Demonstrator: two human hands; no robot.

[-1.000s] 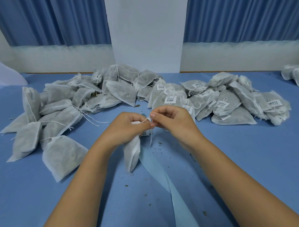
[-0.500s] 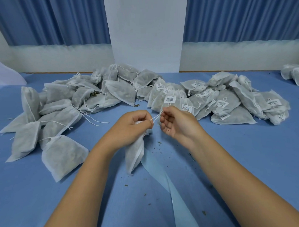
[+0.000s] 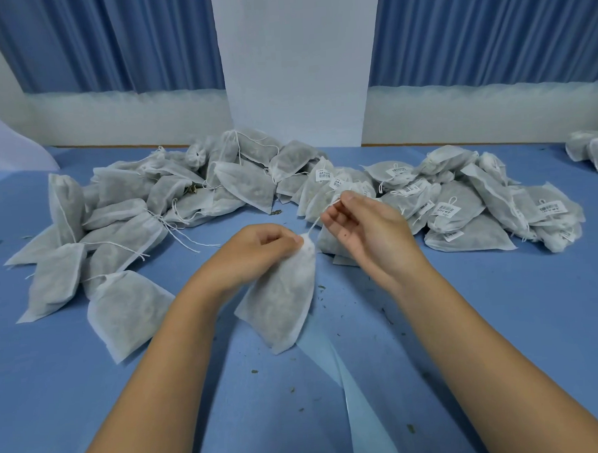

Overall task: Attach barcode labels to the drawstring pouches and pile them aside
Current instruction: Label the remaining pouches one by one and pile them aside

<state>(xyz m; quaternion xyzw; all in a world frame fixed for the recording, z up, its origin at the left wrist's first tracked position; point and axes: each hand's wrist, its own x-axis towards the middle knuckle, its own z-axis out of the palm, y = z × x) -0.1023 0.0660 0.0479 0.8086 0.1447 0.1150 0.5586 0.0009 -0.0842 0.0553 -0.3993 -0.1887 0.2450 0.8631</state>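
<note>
Right hand [image 3: 370, 233] drew drawstring [image 3: 316, 222] from pouch [image 3: 280, 302]; blue table [image 3: 499, 303], curtains [image 3: 111, 46].

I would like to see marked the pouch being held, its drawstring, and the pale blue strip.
held pouch [image 3: 280, 306], head view, middle of its body.
drawstring [image 3: 315, 223], head view, taut stretch above the pouch's neck.
pale blue strip [image 3: 364, 412], head view, middle of its length.
</note>
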